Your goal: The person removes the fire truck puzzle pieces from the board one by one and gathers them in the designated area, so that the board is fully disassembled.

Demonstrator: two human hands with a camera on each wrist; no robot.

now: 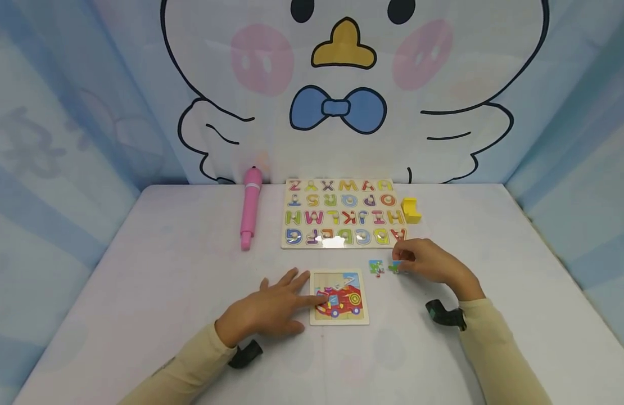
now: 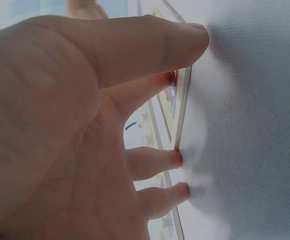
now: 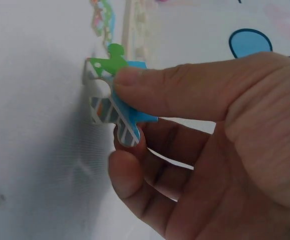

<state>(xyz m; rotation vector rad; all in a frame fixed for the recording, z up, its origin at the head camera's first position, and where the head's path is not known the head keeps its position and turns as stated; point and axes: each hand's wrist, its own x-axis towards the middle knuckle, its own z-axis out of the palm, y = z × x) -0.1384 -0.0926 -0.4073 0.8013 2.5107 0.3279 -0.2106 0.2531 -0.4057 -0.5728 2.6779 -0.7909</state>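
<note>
A small square wooden jigsaw tray (image 1: pixel 339 322) with a red vehicle picture lies on the table. My left hand (image 1: pixel 271 310) is spread at its left side, the index fingertip on the picture. In the left wrist view, the thumb and two other fingertips come down by the tray's edge. To the right, my right hand (image 1: pixel 435 263) pinches a jigsaw piece (image 3: pixel 103 109) between thumb and fingers, tilted close over the table. That piece shows green, blue and grey stripes. Another jigsaw piece (image 1: pixel 376 266) lies between the tray and my right hand.
Behind the tray lies a wooden alphabet board (image 1: pixel 337 247) with colourful letters. A pink pen-shaped toy (image 1: pixel 251 208) is left of it, and a yellow block (image 1: pixel 411 210) touches or nearly meets its right side. A printed curtain (image 1: pixel 337 152) hangs along the table's back edge.
</note>
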